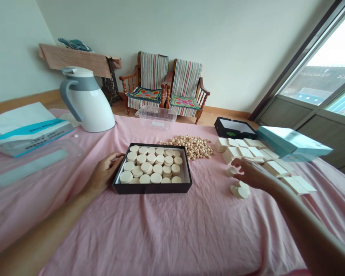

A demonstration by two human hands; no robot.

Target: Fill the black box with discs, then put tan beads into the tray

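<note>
A black box (pixel 152 187) filled with several pale round wooden discs (pixel 151 165) lies on the pink cloth (pixel 166 230). My left hand (pixel 105 171) rests against the box's left wall with its fingers curled on the edge. My right hand (pixel 251 174) reaches over a few loose discs (pixel 240 190) to the right of the box, its fingers bent down towards them; whether it grips one is hidden. Rows of pale square wooden tiles (pixel 247 152) lie just beyond that hand.
A heap of small wooden beads (pixel 194 145) lies behind the box. Farther back stand a clear plastic tub (pixel 156 116), a white jug (pixel 86 101), a black box lid (pixel 235 128) and a teal box (pixel 290 142). White envelopes (pixel 25 128) lie at the left.
</note>
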